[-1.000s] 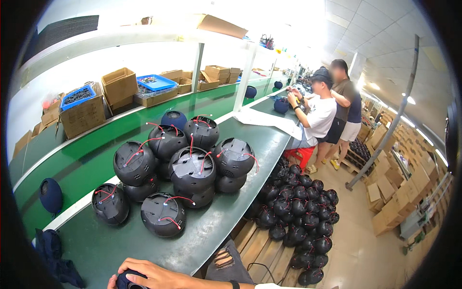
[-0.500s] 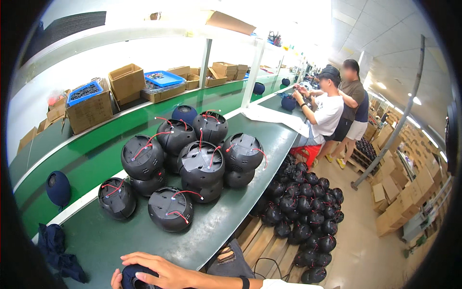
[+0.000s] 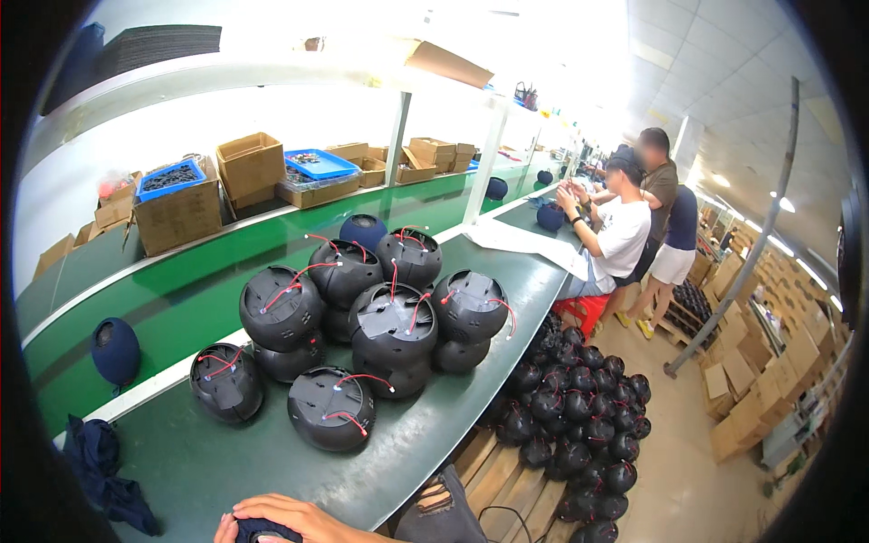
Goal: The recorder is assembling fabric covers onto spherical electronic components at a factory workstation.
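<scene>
At the lower edge, my right hand [image 3: 294, 516] is curled over a round, navy fabric-covered shell [image 3: 255, 529], which the frame cuts off. Fingertips on the shell's left side look like those of my left hand [image 3: 224, 528]; the rest of that hand is out of sight. Beyond them on the dark green bench stands a cluster of round black plastic housings [image 3: 330, 409] with red wires, some stacked in twos. A navy fabric-covered ball [image 3: 364, 230] stands behind the cluster. Crumpled navy cloth [image 3: 95, 457] lies at the bench's left end.
Another navy ball [image 3: 116, 351] sits on the green conveyor [image 3: 181, 312]. Cardboard boxes [image 3: 178, 217] and blue trays [image 3: 321, 164] line its far side. Many black housings [image 3: 579, 407] are piled on a wooden pallet [image 3: 511, 480] at right. Co-workers [image 3: 625, 213] are farther along the bench.
The view has shifted a little, so the bench and housings sit slightly lower and to the right. My right hand and the shell are lower in frame, and the wristband has gone out of view.
</scene>
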Demonstrator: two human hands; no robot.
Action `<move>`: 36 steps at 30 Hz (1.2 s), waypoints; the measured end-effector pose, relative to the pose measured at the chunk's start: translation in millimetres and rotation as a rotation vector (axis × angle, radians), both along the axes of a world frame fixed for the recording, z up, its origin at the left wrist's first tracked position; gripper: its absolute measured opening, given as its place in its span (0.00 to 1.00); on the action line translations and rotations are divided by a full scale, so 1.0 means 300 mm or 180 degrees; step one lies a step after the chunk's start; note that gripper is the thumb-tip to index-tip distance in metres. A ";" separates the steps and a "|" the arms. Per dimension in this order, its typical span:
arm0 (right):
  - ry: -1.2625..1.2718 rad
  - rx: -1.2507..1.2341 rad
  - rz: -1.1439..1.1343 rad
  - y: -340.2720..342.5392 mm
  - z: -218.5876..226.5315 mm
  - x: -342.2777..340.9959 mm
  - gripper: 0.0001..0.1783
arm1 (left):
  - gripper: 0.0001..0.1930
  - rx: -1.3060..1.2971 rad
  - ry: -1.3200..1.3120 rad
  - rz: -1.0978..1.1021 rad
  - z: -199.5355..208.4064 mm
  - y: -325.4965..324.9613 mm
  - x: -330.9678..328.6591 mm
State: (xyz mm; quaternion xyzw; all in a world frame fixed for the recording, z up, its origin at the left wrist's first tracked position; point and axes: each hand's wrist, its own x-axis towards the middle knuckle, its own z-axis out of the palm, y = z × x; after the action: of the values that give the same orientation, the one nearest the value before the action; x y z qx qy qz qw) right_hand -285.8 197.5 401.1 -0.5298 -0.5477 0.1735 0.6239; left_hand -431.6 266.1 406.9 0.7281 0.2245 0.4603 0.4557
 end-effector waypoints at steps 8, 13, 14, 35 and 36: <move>0.0015 0.0083 -0.0027 0.004 -0.008 -0.003 0.26 | 0.32 0.0079 0.0037 0.0004 -0.010 0.012 -0.001; 0.0417 0.0114 -0.0139 0.002 -0.024 -0.019 0.23 | 0.32 0.0123 -0.0041 -0.0054 -0.010 0.021 -0.014; 0.0398 0.0119 -0.0139 0.000 -0.028 -0.020 0.23 | 0.32 0.0027 -0.0076 -0.0094 -0.011 0.022 -0.009; -0.1009 -0.0836 -0.0352 -0.127 -0.041 0.166 0.67 | 0.14 0.0278 0.1291 -0.2501 -0.713 -0.282 0.186; -0.1007 -0.0841 -0.0367 -0.128 -0.039 0.168 0.66 | 0.15 0.0232 0.1422 -0.2456 -0.766 -0.288 0.200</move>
State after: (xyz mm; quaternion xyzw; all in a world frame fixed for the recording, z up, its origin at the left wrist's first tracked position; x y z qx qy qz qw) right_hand -235.5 159.1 389.3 -0.6581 -0.5800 0.1224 0.4641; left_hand -371.8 179.7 177.0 0.8556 0.0130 0.0957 0.5085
